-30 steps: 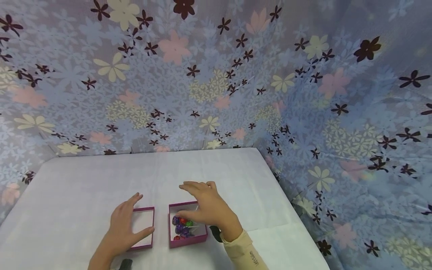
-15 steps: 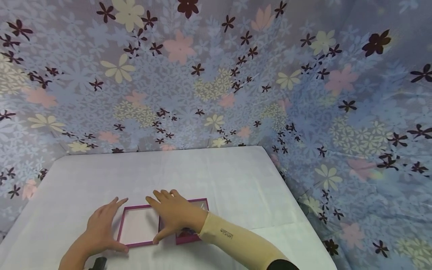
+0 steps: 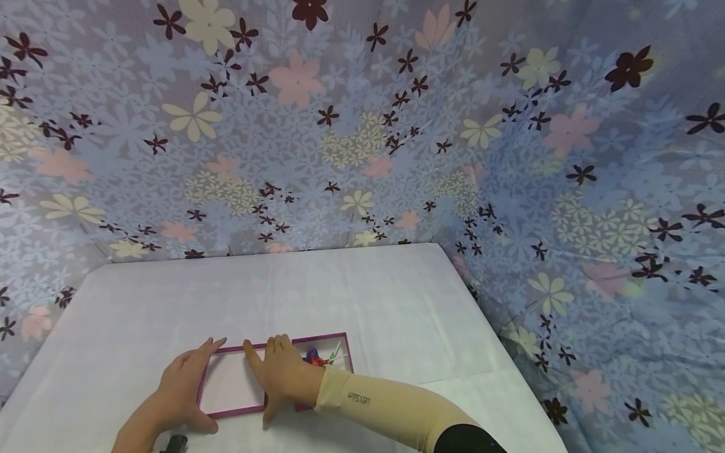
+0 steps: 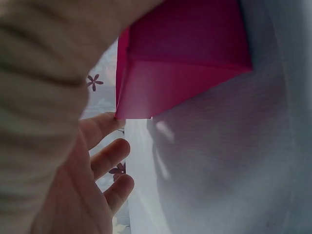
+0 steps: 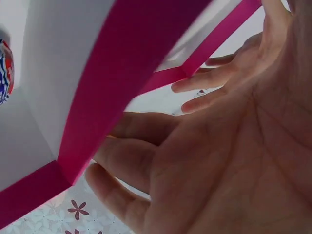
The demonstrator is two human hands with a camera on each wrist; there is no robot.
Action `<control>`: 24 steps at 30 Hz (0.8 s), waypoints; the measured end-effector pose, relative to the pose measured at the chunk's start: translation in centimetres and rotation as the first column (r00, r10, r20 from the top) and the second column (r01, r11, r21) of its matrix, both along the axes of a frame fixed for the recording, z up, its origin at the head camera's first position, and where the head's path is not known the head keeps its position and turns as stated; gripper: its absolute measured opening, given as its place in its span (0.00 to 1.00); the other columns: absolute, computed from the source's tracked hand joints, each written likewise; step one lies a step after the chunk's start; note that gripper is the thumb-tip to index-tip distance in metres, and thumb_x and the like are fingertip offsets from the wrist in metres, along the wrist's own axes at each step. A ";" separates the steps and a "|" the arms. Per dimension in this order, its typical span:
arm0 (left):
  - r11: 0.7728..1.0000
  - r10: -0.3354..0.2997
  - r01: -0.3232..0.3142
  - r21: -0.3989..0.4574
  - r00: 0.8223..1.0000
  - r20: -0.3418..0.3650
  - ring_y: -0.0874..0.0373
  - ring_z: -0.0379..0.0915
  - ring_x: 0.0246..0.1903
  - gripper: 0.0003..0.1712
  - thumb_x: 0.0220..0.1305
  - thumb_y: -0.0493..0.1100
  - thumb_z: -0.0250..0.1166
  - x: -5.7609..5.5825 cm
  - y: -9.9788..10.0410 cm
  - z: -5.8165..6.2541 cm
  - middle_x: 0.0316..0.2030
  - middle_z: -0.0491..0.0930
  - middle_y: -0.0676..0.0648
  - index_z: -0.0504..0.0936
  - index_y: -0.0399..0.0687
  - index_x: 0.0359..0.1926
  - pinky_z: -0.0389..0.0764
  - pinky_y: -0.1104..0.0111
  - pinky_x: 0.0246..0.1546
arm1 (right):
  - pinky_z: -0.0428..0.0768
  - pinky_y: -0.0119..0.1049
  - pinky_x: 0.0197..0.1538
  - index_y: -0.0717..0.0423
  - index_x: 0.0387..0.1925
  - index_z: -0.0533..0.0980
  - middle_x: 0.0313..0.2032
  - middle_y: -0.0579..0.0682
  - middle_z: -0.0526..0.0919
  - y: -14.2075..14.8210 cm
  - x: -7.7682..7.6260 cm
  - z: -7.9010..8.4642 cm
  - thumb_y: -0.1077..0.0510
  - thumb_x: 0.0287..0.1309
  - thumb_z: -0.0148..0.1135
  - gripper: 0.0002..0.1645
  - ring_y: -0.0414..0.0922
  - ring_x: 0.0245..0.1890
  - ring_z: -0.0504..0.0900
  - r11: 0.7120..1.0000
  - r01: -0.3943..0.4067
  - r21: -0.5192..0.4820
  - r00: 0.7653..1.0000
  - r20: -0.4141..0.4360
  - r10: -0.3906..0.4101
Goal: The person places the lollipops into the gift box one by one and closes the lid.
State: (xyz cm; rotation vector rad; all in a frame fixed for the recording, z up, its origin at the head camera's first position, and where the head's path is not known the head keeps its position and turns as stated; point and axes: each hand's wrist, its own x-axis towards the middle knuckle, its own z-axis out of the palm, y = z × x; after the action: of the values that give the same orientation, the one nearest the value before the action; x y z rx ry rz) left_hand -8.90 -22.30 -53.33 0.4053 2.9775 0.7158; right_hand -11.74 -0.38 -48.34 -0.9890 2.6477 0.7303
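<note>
Two pink-rimmed boxes with white insides stand side by side on the table. The left box [image 3: 233, 382] has nothing visible inside; the right box [image 3: 321, 336] contains lollipops [image 3: 314, 358], partly hidden by my right forearm. My left hand [image 3: 175, 390] spans the left box's left side, thumb by the near corner and fingertips at the far corner. In the left wrist view, a fingertip touches the pink box corner [image 4: 136, 95]. My right hand [image 3: 289, 374] lies over the left box's right end, fingers extended. In the right wrist view, its fingers [image 5: 131, 156] stand beside a pink wall.
A white cloth covers the table [image 3: 385, 289]. Flowered fabric [image 3: 340, 126] hangs behind the table and along its right side. A dark strap piece [image 3: 175, 443] shows at my left wrist.
My right hand has moved left from over the lollipop box to the left box's right end. My left hand has shifted left from over that box to its left side.
</note>
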 end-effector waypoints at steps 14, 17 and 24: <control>1.000 -0.007 0.006 -0.019 0.999 -0.047 0.27 0.63 0.61 0.90 0.03 0.70 0.85 0.7 -0.3 0.2 0.71 0.61 0.29 0.55 0.48 0.76 0.65 0.28 0.54 | 0.64 0.34 0.64 0.42 0.81 0.38 0.65 0.45 0.75 -0.2 0.0 0.0 0.09 0.22 0.65 0.89 0.38 0.62 0.74 0.999 -0.018 0.029 1.000 0.024 0.017; 1.000 -0.005 0.005 -0.012 0.999 -0.052 0.27 0.63 0.61 0.90 0.02 0.69 0.85 0.7 -0.3 0.1 0.71 0.62 0.29 0.55 0.48 0.76 0.65 0.28 0.54 | 0.64 0.35 0.66 0.41 0.81 0.39 0.64 0.45 0.75 -0.2 -0.2 0.0 0.11 0.22 0.67 0.88 0.38 0.62 0.74 1.000 -0.016 0.022 0.999 0.032 0.016; 1.000 0.007 -0.007 0.003 0.999 -0.046 0.28 0.61 0.62 0.90 0.02 0.68 0.86 0.6 -0.5 0.0 0.72 0.61 0.30 0.55 0.50 0.76 0.64 0.28 0.55 | 0.63 0.40 0.70 0.37 0.80 0.38 0.67 0.44 0.73 -0.4 -0.3 0.0 0.11 0.20 0.68 0.89 0.40 0.65 0.72 1.000 -0.010 0.021 1.000 0.023 0.010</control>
State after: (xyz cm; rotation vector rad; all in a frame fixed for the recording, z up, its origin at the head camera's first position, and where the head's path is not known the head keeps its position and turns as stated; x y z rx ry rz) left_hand -8.25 -22.82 -53.34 0.4169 3.0228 0.7205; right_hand -12.01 -0.80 -48.36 -1.0000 2.6117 0.7431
